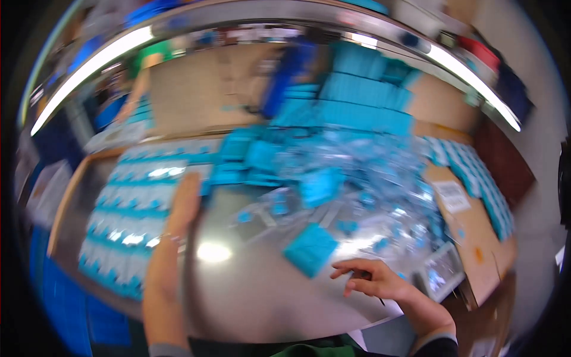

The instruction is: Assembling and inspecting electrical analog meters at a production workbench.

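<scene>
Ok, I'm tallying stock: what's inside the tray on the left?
Rows of white and teal packets are in the tray. The left hand and forearm cover part of its right side; anything beneath them is hidden.

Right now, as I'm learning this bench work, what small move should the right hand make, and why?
Perhaps reach the right hand slightly forward and left to the teal square piece: it lies on the gray tabletop just beyond those fingertips, while the left hand is away beside the rows of packs.
</scene>
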{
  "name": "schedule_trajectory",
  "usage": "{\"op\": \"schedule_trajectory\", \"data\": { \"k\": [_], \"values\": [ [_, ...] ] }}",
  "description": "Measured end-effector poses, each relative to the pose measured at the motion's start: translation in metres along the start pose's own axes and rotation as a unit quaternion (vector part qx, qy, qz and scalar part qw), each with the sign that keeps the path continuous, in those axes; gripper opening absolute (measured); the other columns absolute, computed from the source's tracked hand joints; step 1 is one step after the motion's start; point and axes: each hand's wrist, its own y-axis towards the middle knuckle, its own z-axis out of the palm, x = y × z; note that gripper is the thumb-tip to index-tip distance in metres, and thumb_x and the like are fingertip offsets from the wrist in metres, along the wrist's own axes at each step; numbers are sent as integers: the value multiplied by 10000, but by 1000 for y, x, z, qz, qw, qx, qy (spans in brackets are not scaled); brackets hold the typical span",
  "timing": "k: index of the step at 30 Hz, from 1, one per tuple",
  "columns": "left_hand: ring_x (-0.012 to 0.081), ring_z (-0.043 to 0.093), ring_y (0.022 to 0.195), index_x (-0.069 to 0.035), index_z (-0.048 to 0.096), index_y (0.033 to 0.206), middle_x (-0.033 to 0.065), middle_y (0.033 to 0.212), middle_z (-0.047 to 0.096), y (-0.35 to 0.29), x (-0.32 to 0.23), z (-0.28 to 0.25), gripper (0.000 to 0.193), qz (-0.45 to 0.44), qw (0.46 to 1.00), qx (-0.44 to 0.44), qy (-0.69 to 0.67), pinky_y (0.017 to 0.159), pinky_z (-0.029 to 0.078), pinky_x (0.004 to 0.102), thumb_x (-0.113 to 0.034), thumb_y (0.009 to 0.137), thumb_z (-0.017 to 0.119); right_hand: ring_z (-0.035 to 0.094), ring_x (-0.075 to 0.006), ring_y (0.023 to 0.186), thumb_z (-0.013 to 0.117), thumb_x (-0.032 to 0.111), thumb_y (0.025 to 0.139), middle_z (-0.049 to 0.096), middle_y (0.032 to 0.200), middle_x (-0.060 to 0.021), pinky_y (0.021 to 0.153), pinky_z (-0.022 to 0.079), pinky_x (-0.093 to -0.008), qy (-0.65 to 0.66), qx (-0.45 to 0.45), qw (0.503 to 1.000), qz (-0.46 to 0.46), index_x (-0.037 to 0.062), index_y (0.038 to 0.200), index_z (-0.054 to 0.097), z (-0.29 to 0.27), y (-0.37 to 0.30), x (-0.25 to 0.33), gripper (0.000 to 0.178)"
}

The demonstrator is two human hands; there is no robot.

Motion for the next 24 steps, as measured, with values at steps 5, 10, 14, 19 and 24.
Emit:
{"op": "schedule_trajectory", "data": {
  "k": [5,10,14,19,24],
  "values": [
    [357,261,1360,-6,289,1396,171,1454,313,10,-2,-4,723,-112,983,138,41,1086,233,521,41,718,537,587,-67,702,565,92,907,666,944,-75,637,471,-229,-44,-196,980,-6,18,1127,611,-96,-53,-4,237],
    [379,285,1335,-33,267,1423,206,1451,287,-11,-40,-15,820,-50,984,-15,-168,1100,251,401,123,675,563,621,-334,847,573,146,833,644,982,-152,731,495,-425,-482,-515,709,25,49,1004,670,-258,-93,-61,220],
    [372,301,1327,-4,313,1394,211,1426,326,-73,-135,-76,769,-27,978,86,-190,1112,225,413,84,678,578,590,-358,955,576,155,816,570,1114,-181,787,489,-447,-493,-567,653,94,102,1048,656,-349,-90,-105,251],
    [396,408,1218,-13,512,1248,225,1322,438,-125,-258,-156,419,20,946,174,-271,1012,355,468,-81,840,580,595,-369,963,562,175,827,564,1130,-184,805,491,-444,-566,-504,649,62,150,1109,639,-402,-11,-114,294],
    [338,505,1091,-81,623,1071,154,1198,534,-146,-276,-156,410,91,972,149,-155,939,397,467,-58,663,594,616,-378,870,492,241,884,592,1054,-207,747,498,-487,-600,-419,678,66,112,1080,621,-461,93,-128,268]
  ]
}}
